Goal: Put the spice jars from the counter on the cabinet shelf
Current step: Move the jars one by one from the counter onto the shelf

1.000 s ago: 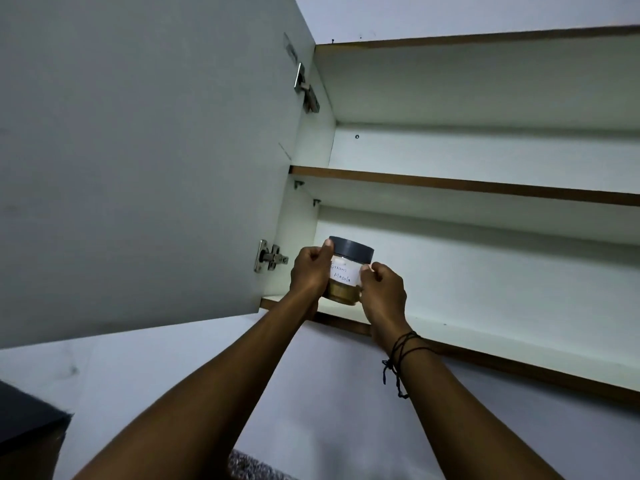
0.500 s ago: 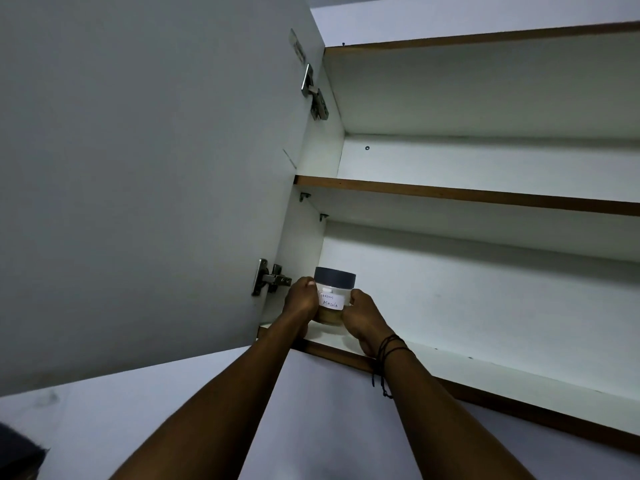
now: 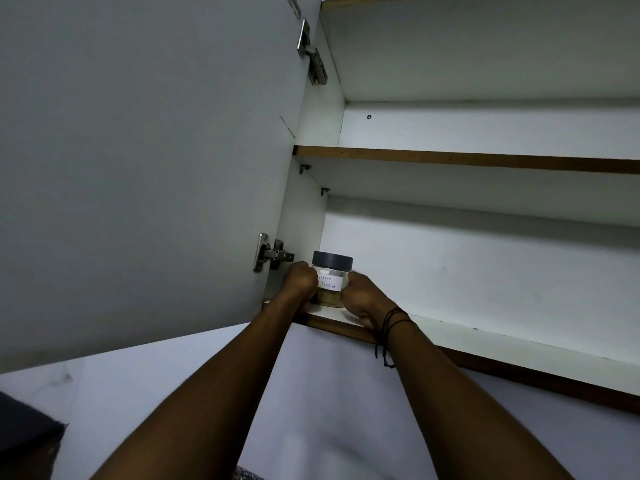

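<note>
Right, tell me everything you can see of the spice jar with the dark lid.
The spice jar is a small, clear, round container with a dark grey lid, closed. A white handwritten label faces the camera; its lower word reads "Masala". Brownish powder fills the lower part. It stands upright at the left end of the bottom shelf, near the cabinet's side wall. The left hand and right hand grip its sides.

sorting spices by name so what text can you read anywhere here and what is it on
"Masala": handwritten lower line on the white label of the spice jar.
Upper line of that label: handwritten, too blurred to read.
Nothing else carries readable text; the cabinet door and bottom shelf are unmarked.
</note>
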Action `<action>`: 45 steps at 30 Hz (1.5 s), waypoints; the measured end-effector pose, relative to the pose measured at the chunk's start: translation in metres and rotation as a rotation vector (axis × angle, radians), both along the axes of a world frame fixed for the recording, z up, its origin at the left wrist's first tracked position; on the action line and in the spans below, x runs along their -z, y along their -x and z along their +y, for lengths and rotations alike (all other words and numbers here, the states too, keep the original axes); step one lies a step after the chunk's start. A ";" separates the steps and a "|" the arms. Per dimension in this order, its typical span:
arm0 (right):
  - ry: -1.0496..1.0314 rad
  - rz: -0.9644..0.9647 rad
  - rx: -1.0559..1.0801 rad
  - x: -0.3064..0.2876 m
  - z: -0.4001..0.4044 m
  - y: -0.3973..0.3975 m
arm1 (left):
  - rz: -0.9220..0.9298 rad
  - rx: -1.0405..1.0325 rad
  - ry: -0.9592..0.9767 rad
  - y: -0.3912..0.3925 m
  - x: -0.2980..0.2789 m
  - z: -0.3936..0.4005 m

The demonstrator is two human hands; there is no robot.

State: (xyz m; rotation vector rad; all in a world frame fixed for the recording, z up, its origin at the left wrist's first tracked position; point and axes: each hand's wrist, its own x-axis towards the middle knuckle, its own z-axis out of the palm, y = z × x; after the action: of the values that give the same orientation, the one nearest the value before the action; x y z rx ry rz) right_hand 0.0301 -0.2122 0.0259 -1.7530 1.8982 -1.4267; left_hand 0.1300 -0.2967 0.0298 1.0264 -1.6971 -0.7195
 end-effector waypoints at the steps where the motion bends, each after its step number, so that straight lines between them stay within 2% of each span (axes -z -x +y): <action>1: 0.006 0.000 0.007 0.000 0.004 -0.001 | 0.064 0.015 0.006 -0.002 0.003 0.003; 4: 0.076 0.038 0.039 -0.001 0.023 -0.005 | 0.293 0.136 0.063 -0.016 0.013 0.026; 8: 0.260 0.000 0.070 0.012 0.052 -0.012 | 0.426 0.222 0.206 -0.039 0.041 0.066; 12: 0.421 -0.057 0.091 0.050 0.086 -0.027 | 0.432 0.256 0.280 -0.054 0.077 0.094; 15: 0.402 -0.048 0.016 0.084 0.100 -0.040 | 0.414 0.276 0.262 -0.056 0.101 0.110; 20: 0.413 -0.075 0.047 0.118 0.113 -0.059 | 0.359 0.330 0.257 -0.052 0.134 0.131; 23: 0.318 -0.093 0.061 0.157 0.119 -0.068 | 0.353 0.335 0.167 -0.055 0.168 0.138; 27: 0.085 -0.137 0.093 0.238 0.122 -0.082 | 0.280 0.309 -0.024 -0.061 0.241 0.145; 34: -0.337 -0.183 0.183 0.432 0.147 -0.105 | -0.136 0.339 -0.338 -0.089 0.428 0.173; 38: -0.668 -0.090 0.189 0.515 0.178 -0.117 | -0.336 0.312 -0.488 -0.107 0.507 0.194; 43: -0.687 -0.109 0.118 0.562 0.209 -0.131 | -0.395 0.190 -0.597 -0.122 0.562 0.207; 45: -0.677 -0.078 0.135 0.569 0.209 -0.136 | -0.341 0.187 -0.709 -0.124 0.570 0.209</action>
State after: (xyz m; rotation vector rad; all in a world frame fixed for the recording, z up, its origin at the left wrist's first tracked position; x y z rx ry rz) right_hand 0.1660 -0.0027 -0.5433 -1.2442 2.1398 -0.7221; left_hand 0.2539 -0.0874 -0.5401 1.5527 -1.8842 -1.3925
